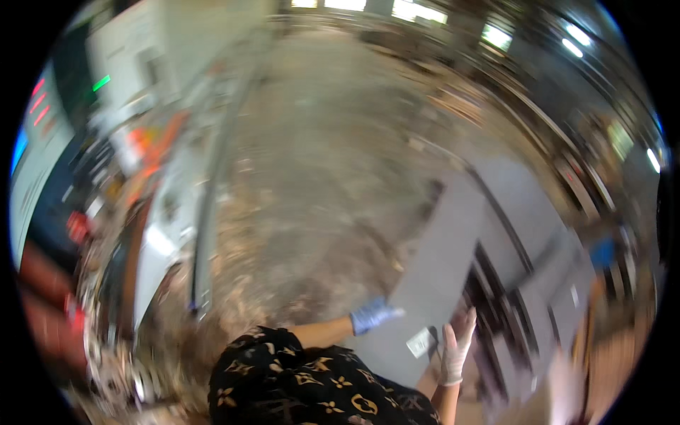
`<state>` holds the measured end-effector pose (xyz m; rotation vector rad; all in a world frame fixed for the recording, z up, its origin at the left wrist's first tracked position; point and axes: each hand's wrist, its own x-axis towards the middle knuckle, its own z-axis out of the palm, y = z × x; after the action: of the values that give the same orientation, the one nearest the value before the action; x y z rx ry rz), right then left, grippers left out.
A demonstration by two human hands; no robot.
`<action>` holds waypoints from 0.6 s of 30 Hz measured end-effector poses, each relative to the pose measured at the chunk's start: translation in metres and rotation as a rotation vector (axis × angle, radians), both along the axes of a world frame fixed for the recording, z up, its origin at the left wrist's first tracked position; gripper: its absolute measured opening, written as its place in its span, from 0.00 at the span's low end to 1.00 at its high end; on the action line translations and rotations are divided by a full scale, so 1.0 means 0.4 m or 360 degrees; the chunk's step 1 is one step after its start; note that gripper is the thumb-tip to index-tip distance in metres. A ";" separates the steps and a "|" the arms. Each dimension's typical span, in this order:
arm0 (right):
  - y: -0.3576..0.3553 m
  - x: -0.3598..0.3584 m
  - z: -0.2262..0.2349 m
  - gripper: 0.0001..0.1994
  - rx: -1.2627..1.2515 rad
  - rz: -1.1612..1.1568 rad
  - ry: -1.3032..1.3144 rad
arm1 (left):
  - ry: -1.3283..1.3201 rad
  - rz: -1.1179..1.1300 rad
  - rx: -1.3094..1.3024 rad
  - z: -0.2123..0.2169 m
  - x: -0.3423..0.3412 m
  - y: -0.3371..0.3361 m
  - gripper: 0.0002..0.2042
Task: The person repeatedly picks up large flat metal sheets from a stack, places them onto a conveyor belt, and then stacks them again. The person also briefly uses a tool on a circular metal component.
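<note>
My left hand [372, 316], in a bluish glove, reaches over the left edge of a long flat grey panel [432, 273]. Its fingers look stretched out, though blurred, and I cannot tell whether they touch the surface. By the panel's right edge is my right hand [455, 347], in a pale glove, raised with thumb and fingers apart. Nothing shows in its grip. A white label [421, 343] lies on the panel between the two hands.
More grey panels [559, 273] with dark gaps lie stacked to the right. On the left stand a long metal machine bed [204, 234] and a cabinet with red lights [42, 134]. Wooden pieces [459, 100] lie on the concrete floor [319, 127] farther off. Motion blurs much of the view.
</note>
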<state>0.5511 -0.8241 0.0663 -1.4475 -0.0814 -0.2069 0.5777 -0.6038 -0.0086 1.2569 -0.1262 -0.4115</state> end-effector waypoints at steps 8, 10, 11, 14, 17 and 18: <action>0.571 0.157 -0.141 0.26 0.0217 0.1395 0.0584 | 0.0166 0.1317 -0.0219 -0.005 -0.304 0.389 0.23; 0.728 0.107 -0.133 0.27 0.0148 0.1657 0.0623 | 0.0076 0.1629 -0.0380 -0.027 -0.398 0.461 0.23; 0.810 0.071 -0.119 0.28 0.0097 0.1748 0.0612 | 0.0029 0.1722 -0.0353 -0.024 -0.448 0.505 0.22; 1.017 -0.040 -0.117 0.32 -0.0142 0.1817 0.0682 | -0.0074 0.1941 -0.0262 0.082 -0.619 0.615 0.21; 1.172 -0.147 -0.120 0.34 -0.0041 0.2051 0.0736 | 0.0167 0.2108 0.0172 0.048 -0.744 0.749 0.23; 1.210 -0.196 -0.102 0.33 -0.0134 0.1974 0.0744 | 0.0216 0.2061 0.0166 0.052 -0.784 0.784 0.23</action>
<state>0.4725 -0.3403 0.0253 -1.2599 -0.5789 1.1451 0.2643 -0.2902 0.0124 1.1611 0.8059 0.6266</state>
